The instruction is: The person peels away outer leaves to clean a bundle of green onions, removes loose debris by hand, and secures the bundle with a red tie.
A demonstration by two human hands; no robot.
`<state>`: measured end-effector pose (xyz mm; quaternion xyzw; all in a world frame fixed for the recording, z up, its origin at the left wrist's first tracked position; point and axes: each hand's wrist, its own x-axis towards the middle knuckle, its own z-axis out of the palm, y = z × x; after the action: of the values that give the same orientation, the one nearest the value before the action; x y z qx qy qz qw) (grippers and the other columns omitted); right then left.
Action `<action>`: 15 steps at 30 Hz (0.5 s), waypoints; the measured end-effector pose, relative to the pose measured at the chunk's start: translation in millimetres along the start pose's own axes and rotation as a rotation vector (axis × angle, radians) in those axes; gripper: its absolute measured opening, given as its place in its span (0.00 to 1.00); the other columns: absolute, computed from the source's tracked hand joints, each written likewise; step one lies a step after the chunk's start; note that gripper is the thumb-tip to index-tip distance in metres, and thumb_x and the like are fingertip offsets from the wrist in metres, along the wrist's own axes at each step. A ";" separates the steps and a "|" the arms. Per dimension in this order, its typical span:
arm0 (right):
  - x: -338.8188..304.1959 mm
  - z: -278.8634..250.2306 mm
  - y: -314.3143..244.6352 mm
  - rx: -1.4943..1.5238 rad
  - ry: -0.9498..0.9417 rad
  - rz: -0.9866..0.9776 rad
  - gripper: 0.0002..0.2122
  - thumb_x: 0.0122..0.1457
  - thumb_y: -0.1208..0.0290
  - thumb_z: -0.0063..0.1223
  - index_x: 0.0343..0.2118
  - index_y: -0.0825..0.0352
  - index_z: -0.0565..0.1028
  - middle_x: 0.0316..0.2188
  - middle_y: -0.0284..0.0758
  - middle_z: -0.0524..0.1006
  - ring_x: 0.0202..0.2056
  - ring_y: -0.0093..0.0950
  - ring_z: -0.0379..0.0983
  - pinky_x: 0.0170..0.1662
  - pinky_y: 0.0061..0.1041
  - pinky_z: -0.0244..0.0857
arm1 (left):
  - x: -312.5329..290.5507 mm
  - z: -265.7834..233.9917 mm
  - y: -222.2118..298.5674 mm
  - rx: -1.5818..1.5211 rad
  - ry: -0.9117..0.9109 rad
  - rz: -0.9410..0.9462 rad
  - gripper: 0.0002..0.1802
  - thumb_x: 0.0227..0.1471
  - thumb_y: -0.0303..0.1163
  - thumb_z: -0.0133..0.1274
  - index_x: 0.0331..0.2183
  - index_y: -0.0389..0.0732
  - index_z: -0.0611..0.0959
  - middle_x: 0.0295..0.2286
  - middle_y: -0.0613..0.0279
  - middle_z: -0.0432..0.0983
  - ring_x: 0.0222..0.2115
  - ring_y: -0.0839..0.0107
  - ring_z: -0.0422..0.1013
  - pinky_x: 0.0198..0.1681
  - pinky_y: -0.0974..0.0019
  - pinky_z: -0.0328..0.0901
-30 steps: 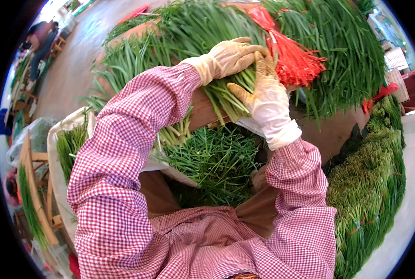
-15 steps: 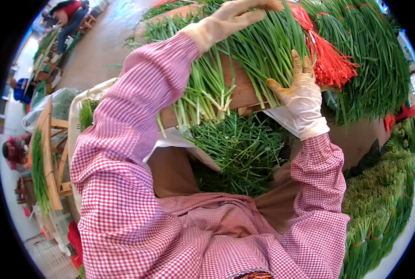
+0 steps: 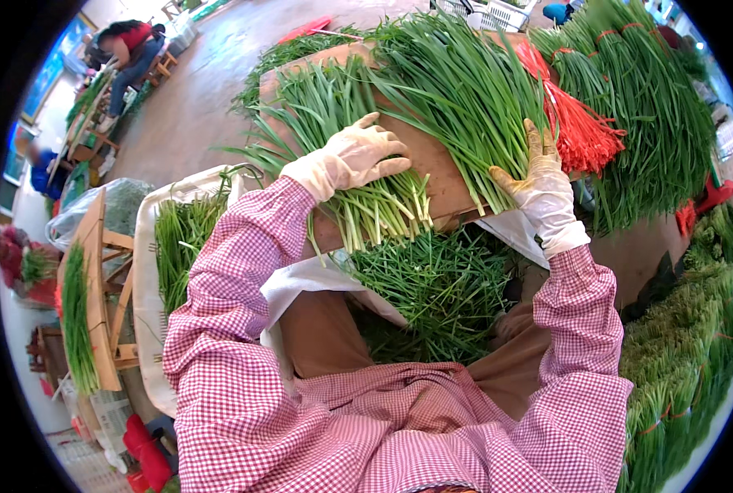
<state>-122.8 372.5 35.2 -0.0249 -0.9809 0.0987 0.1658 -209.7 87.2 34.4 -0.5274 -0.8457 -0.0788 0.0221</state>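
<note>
My left hand [image 3: 354, 160], in a pale glove, lies open with fingers spread on the left pile of garlic chives [image 3: 325, 107], near its pale cut stems. My right hand [image 3: 539, 193], gloved and stained yellow at the fingertips, rests against the right side of a larger pile of garlic chives [image 3: 457, 90]. Its thumb and fingers stand apart, with the fingers along the leaves. Both piles lie loose on a wooden board [image 3: 428, 156], a bare strip between them. A bunch of red ties [image 3: 584, 123] sits just beyond my right hand.
Tied chive bundles [image 3: 662, 115] are heaped at the far right, and more [image 3: 679, 353] stand along the near right. Loose green trimmings [image 3: 432, 287] fill the space below the board. A white basket [image 3: 144, 279] of chives stands left. Another person [image 3: 128, 49] sits bent over at far left.
My left hand has come back from the far end of the larger pile to the left pile's stems. The right hand stays beside the larger pile. The whole view has shifted slightly.
</note>
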 end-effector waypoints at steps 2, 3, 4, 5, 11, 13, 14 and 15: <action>-1.7 0.8 2.7 0.036 -0.004 -0.003 0.44 0.38 0.44 0.55 0.58 0.57 0.48 0.54 0.50 0.52 0.54 0.45 0.53 0.52 0.37 0.54 | -9.3 -1.9 -6.5 -0.035 0.010 -0.057 0.21 0.53 0.45 0.35 0.36 0.41 0.76 0.32 0.59 0.72 0.38 0.62 0.67 0.52 0.55 0.51; -2.1 -0.6 2.5 0.038 -0.012 0.002 0.44 0.38 0.45 0.55 0.58 0.57 0.48 0.54 0.50 0.52 0.54 0.46 0.53 0.52 0.37 0.54 | -13.1 -3.4 -9.8 -0.041 -0.011 -0.095 0.16 0.53 0.40 0.37 0.36 0.42 0.75 0.33 0.59 0.72 0.37 0.62 0.66 0.51 0.55 0.52; -2.5 -3.2 -0.2 0.042 -0.020 0.003 0.44 0.38 0.45 0.56 0.58 0.57 0.48 0.54 0.51 0.52 0.53 0.46 0.53 0.52 0.37 0.54 | -22.0 7.6 -25.8 -0.030 0.087 0.054 0.14 0.51 0.36 0.37 0.33 0.40 0.75 0.31 0.58 0.71 0.35 0.60 0.66 0.48 0.58 0.55; -3.3 -4.1 0.5 0.044 -0.029 0.013 0.44 0.38 0.45 0.56 0.58 0.57 0.48 0.54 0.51 0.51 0.53 0.46 0.53 0.52 0.37 0.54 | -24.7 7.6 -29.4 -0.065 0.094 0.068 0.12 0.51 0.33 0.37 0.30 0.38 0.74 0.31 0.58 0.71 0.34 0.60 0.65 0.48 0.59 0.54; -2.3 -2.5 1.6 0.033 -0.012 -0.028 0.45 0.39 0.43 0.54 0.58 0.58 0.48 0.54 0.52 0.51 0.53 0.47 0.53 0.52 0.39 0.55 | -21.9 -9.4 -19.3 -0.168 0.063 0.038 0.16 0.52 0.41 0.41 0.32 0.39 0.75 0.33 0.57 0.71 0.38 0.60 0.65 0.52 0.59 0.51; -5.5 -4.5 0.2 -0.010 -0.002 -0.017 0.44 0.39 0.42 0.53 0.58 0.59 0.48 0.55 0.52 0.51 0.55 0.45 0.51 0.54 0.38 0.51 | -13.3 -23.1 1.4 -0.137 0.124 -0.001 0.15 0.52 0.41 0.40 0.34 0.39 0.73 0.37 0.57 0.69 0.42 0.61 0.63 0.53 0.59 0.50; -5.5 -5.4 -0.9 -0.009 -0.014 -0.006 0.44 0.39 0.42 0.53 0.57 0.59 0.48 0.55 0.51 0.51 0.55 0.45 0.50 0.54 0.38 0.50 | -6.6 -28.8 11.4 -0.133 0.135 -0.066 0.20 0.51 0.44 0.42 0.41 0.40 0.70 0.41 0.56 0.66 0.46 0.60 0.60 0.53 0.58 0.50; -5.4 -6.8 -0.7 -0.010 -0.026 0.005 0.44 0.40 0.42 0.53 0.57 0.59 0.48 0.55 0.51 0.51 0.56 0.45 0.49 0.55 0.38 0.49 | 3.0 -34.2 25.8 -0.219 0.218 -0.031 0.21 0.51 0.44 0.42 0.43 0.40 0.69 0.42 0.55 0.66 0.47 0.60 0.60 0.53 0.58 0.50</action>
<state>-115.5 372.7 39.9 -0.0268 -0.9834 0.0947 0.1525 -189.5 95.6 71.3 -0.5017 -0.8327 -0.2278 0.0551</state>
